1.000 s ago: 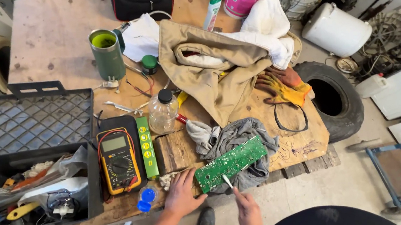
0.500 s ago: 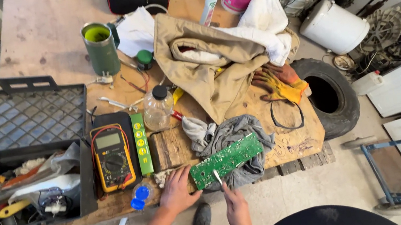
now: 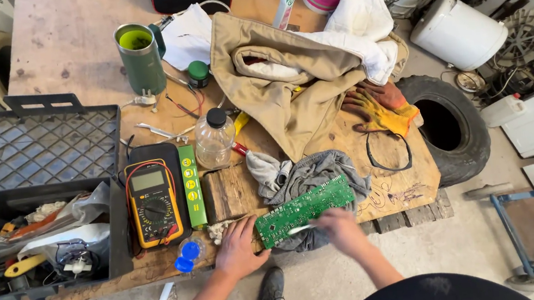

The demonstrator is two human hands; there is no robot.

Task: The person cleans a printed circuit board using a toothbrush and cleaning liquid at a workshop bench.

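Observation:
A long green circuit board (image 3: 306, 209) lies tilted on a grey rag (image 3: 312, 171) at the near edge of the wooden workbench (image 3: 71, 51). My left hand (image 3: 239, 247) presses flat on the bench, its fingers touching the board's left end. Blurred with motion, my right hand (image 3: 335, 223) grips a small white brush (image 3: 300, 229) whose tip rests on the board's lower edge.
A yellow multimeter (image 3: 152, 205) and a green strip (image 3: 191, 186) sit left of the board, by a clear bottle (image 3: 215, 139). A black crate (image 3: 33, 194) of parts stands at left. A tan jacket (image 3: 280, 82), orange gloves (image 3: 381, 108) and a tyre (image 3: 449, 124) are at right.
My right hand has moved rightward along the board's lower edge with the brush. The left hand stays at the board's left end. The camera has shifted slightly.

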